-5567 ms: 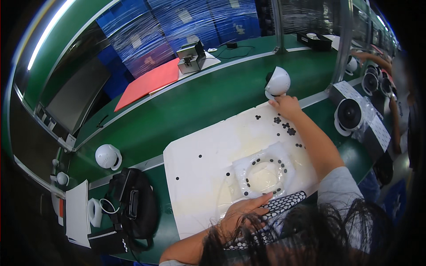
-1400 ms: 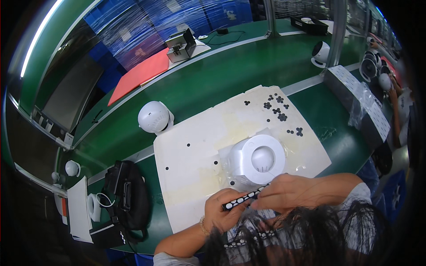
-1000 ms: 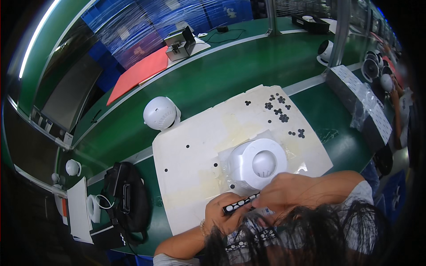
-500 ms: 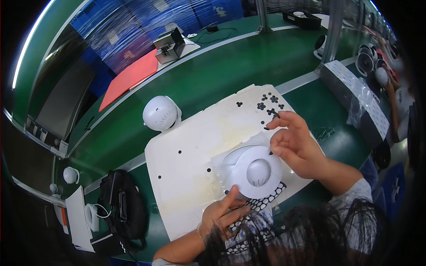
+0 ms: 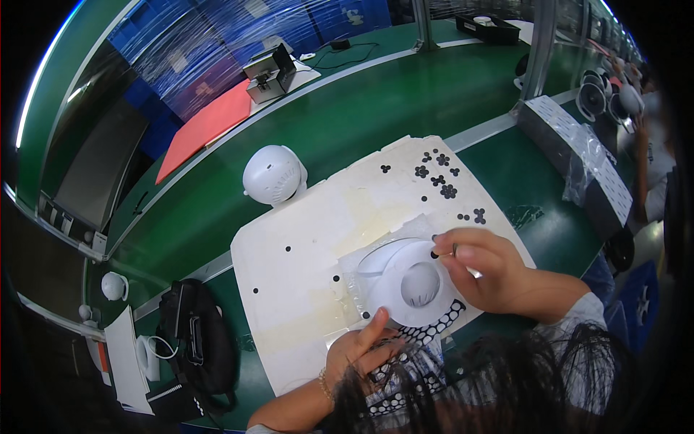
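We find the white rounded plastic shell (image 5: pixel 405 283) lying on a clear plastic wrap, directly under the right hand (image 5: pixel 486 269) and just beyond the left hand (image 5: pixel 359 352). The right hand is closed in a pinch, fingertips pressed together at the shell's upper rim over a small black dot-like piece (image 5: pixel 434 254); what exactly it grips is too small to tell. The left hand is open, its fingers laid flat against the shell's near edge, steadying it.

In our judgement the placement is best done with the left hand holding the shell firm while the right sets the piece squarely, without dragging the wrap.

Beyond the right hand lie clusters of black clover-shaped pads (image 5: pixel 437 172) on the white work mat (image 5: pixel 289 239). Left of and beyond the left hand stands a white dome-shaped unit (image 5: pixel 273 176), well apart. The mat's near edge runs close under both wrists; room lies open toward the mat's left half.
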A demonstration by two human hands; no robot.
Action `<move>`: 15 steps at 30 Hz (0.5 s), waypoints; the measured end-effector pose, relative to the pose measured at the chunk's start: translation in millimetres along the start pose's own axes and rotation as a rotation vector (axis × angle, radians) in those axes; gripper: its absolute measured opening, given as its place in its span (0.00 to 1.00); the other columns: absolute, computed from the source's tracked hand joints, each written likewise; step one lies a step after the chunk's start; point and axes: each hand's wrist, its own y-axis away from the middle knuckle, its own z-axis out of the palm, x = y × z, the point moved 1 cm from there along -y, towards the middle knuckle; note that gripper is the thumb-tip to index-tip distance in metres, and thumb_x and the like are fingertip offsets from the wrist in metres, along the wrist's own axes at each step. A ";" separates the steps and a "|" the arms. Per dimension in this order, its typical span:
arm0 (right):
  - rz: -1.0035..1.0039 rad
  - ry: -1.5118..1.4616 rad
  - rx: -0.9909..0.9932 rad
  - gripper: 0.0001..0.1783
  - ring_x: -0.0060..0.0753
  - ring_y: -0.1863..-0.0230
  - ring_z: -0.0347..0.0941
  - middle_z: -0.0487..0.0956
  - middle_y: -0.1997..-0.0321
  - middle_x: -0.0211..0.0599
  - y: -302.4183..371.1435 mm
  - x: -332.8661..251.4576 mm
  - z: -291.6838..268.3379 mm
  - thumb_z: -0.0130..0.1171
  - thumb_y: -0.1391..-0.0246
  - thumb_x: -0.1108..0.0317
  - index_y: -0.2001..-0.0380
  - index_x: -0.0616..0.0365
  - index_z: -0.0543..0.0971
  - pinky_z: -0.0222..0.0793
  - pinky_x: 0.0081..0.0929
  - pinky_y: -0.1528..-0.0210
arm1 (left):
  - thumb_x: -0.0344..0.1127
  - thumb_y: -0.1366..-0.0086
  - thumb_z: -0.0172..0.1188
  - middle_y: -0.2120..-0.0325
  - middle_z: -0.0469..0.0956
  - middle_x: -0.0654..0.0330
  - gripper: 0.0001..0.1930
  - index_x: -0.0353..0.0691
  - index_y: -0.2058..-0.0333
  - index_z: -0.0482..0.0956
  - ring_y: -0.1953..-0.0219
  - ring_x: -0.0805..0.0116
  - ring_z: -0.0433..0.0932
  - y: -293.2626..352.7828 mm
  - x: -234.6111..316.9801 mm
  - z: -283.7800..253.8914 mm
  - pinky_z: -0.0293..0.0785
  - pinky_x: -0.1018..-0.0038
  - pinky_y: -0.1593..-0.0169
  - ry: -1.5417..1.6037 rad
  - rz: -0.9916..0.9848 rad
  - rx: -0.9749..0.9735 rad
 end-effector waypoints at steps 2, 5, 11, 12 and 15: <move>0.092 0.046 -0.084 0.30 0.31 0.62 0.71 0.72 0.65 0.38 -5.8 -6.5 -10.1 0.52 0.58 0.84 0.50 0.58 0.58 0.65 0.24 0.61 | 0.24 0.56 0.59 0.57 0.68 0.50 0.31 0.38 0.50 0.63 0.66 0.56 0.77 -2.4 7.4 -2.6 0.73 0.72 0.62 -0.033 0.000 0.021; 0.241 -0.113 -0.090 0.30 0.33 0.58 0.70 0.73 0.68 0.35 -11.9 -5.1 -8.0 0.54 0.57 0.82 0.49 0.58 0.56 0.63 0.29 0.55 | 0.23 0.59 0.58 0.50 0.61 0.49 0.26 0.37 0.55 0.68 0.66 0.56 0.77 -9.8 22.5 -7.7 0.74 0.70 0.64 -0.079 0.002 0.052; 0.467 -0.580 -0.142 0.31 0.34 0.54 0.68 0.73 0.70 0.35 -24.1 -1.5 15.7 0.52 0.54 0.80 0.48 0.59 0.52 0.57 0.31 0.49 | 0.21 0.61 0.57 0.45 0.56 0.47 0.21 0.37 0.62 0.75 0.67 0.56 0.77 -18.9 30.1 -14.4 0.74 0.68 0.67 -0.190 0.121 0.136; 0.527 -0.643 -0.178 0.31 0.33 0.53 0.66 0.73 0.70 0.34 -24.7 -0.9 18.3 0.51 0.53 0.80 0.48 0.59 0.50 0.55 0.32 0.47 | 0.21 0.61 0.57 0.45 0.56 0.47 0.21 0.37 0.62 0.75 0.67 0.56 0.77 -18.6 29.7 -14.4 0.74 0.68 0.67 -0.192 0.118 0.140; 0.538 -0.677 -0.169 0.31 0.34 0.53 0.67 0.72 0.70 0.35 -23.8 0.0 22.0 0.51 0.53 0.80 0.48 0.58 0.50 0.55 0.32 0.47 | 0.21 0.60 0.56 0.45 0.56 0.48 0.20 0.37 0.62 0.75 0.67 0.56 0.76 -18.0 29.2 -13.7 0.74 0.69 0.68 -0.191 0.121 0.160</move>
